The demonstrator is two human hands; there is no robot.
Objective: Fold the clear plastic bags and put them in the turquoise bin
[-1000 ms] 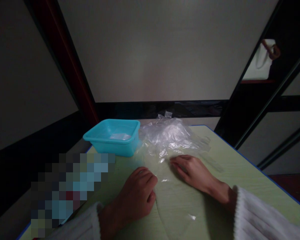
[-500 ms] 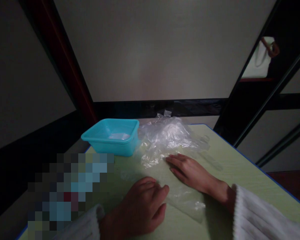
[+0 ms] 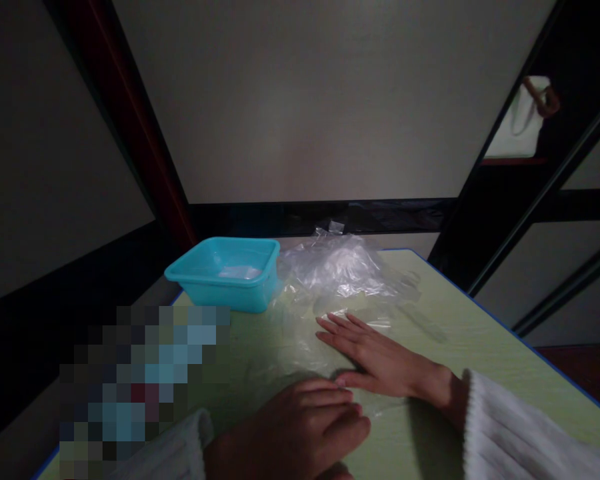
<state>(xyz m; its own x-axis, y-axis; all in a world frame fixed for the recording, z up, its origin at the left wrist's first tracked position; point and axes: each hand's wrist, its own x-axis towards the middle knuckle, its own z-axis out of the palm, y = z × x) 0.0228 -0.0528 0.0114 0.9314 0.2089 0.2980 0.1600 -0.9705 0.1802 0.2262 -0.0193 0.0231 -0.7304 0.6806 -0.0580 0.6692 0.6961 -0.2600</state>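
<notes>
- Lying on the green tabletop, partly under both hands, is a piece of thin clear plastic film. Its near end is mostly covered, so I can't trace the whole outline.
- Right hand has gone flatter since a moment ago: palm down, fingers extended and a little apart, resting on the film.
- Left hand has come nearer the person and further across, fingers close together and pointing right, just beside the right thumb. Can't tell if it's pinching any film or only pressing on it.
- What that changes, imo: both hands now share one small patch, so the film is probably steadier there, but it could crease or slide if they pull different ways.
- Beyond the fingertips there's a crumpled heap of clear plastic. The see-through layers blur together, so no clue whether the film joins it.
- Teal tub sits upright left of the heap, very close to it, with something pale inside. It's near the table's left edge, so a wide sweep that way looks tight.
- Elbow room seems better on the right, where plain tabletop runs to the blue edge. The panel limits reach at the far side.
</notes>
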